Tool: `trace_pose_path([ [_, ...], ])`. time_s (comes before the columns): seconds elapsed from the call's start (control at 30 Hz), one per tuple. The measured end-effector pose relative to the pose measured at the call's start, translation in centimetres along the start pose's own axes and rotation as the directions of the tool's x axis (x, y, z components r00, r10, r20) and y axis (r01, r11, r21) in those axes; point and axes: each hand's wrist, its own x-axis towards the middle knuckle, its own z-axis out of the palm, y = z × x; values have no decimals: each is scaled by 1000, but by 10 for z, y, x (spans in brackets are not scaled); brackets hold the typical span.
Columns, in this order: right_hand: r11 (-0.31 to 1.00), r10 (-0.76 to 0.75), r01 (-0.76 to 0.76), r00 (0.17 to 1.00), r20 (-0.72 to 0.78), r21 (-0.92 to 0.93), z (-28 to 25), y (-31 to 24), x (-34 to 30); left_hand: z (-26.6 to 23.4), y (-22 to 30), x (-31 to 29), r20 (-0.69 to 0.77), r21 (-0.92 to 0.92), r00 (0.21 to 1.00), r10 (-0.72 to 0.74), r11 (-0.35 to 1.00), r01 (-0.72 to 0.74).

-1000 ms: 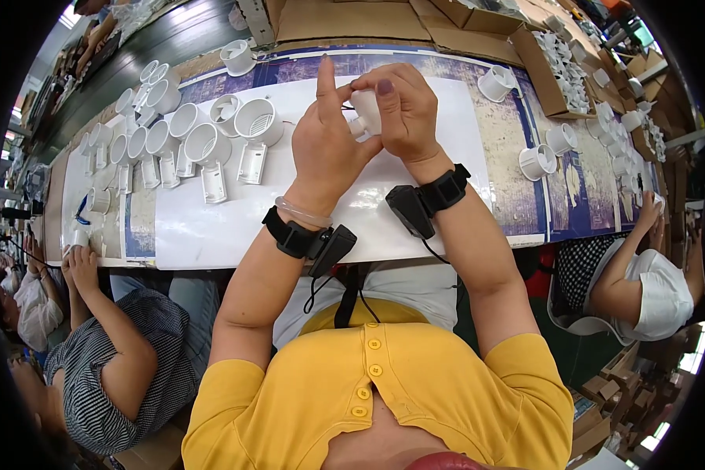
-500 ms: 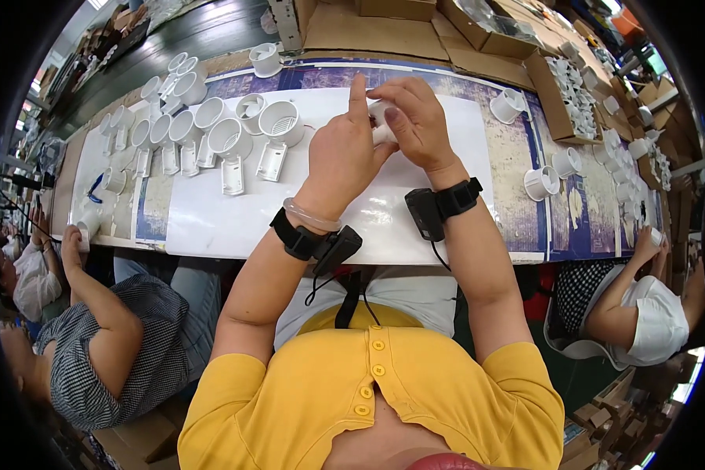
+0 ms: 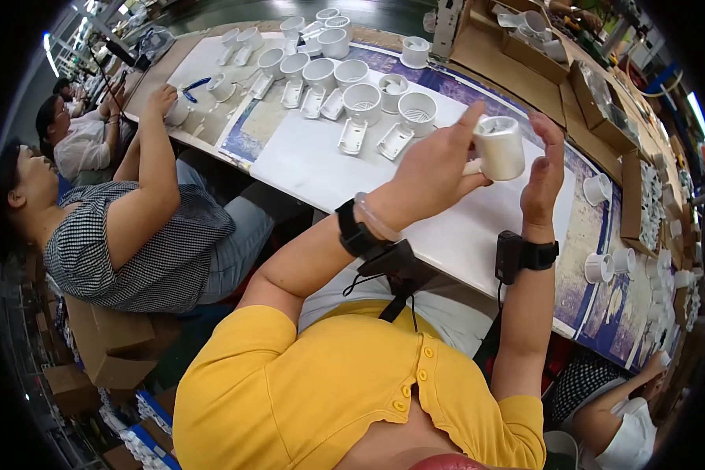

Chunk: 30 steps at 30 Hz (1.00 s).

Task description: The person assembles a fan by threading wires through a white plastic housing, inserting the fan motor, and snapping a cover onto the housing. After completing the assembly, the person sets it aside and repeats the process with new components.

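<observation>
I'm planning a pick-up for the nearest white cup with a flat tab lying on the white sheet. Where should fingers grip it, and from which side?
Probably grip the round cup body across its rim, coming from above: it stands mouth up, and its flat tab lies low on the white sheet toward the person, hard to pinch.

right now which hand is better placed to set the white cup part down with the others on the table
Probably the left hand: it alone grips the white cup part, and the row of white parts lies on its side. The right hand is open beside the part, not gripping it.
</observation>
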Motion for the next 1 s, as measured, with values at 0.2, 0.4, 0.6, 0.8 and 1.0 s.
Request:
trace_pose_path([
  [0.2, 982, 191, -190, 981, -46, 23, -10, 13, -7, -109, -81, -45, -470, 196, 871, -144, 945, 262],
  [0.4, 984, 167, -167, 986, -6, -58, -4, 14, -5, -184, -173, -106, -530, 486, 779, -335, 633, 602],
  [0.6, 976, 211, -214, 975, -67, -39, -5, 27, -9, -188, -170, -108, -399, 668, 844, -359, 517, 536],
  [0.8, 962, 264, -257, 962, -72, 90, -2, 24, -8, -118, -93, -58, -344, 598, 939, -2, 770, 221],
  [1.0, 958, 262, -263, 965, -29, -115, -9, 32, -12, -33, -73, 11, 71, 557, 991, 112, 820, -133],
])
